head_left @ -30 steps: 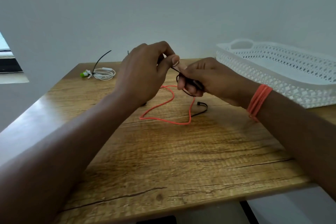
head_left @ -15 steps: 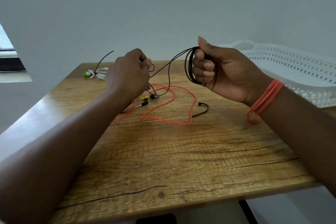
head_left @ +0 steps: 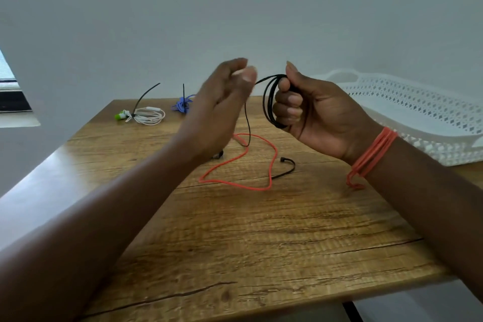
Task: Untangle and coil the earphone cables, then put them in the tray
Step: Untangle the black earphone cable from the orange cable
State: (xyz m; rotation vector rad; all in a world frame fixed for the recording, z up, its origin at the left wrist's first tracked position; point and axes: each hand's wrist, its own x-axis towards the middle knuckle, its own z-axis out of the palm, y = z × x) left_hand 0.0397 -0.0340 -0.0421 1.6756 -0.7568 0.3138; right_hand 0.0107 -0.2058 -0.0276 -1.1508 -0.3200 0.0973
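A wooden table with a bold grain (head_left: 261, 238) is filling the near part of the view, and both forearms are reaching out over it. On the right wrist a band of orange thread (head_left: 372, 154) is sitting looped several times. Beyond it, a loose orange earphone cable (head_left: 271, 165) is lying in open curves on the tabletop, with a short black cable tie (head_left: 286, 166) lying just beside it.

Above that cable, the right hand (head_left: 321, 115) is gripping a coil of thin black earphone cable (head_left: 270, 102), fingers curled through the loops and thumb pointing up. A free strand is running from the coil to the left hand (head_left: 222, 102), which is blurred; whether its fingertips are pinching the strand, I cannot tell.

Farther back, a tied white earphone bundle with green buds (head_left: 146, 115) and a tied blue earphone bundle (head_left: 183, 106) are lying near the far edge. The white perforated plastic tray (head_left: 418, 107) is sitting far right.
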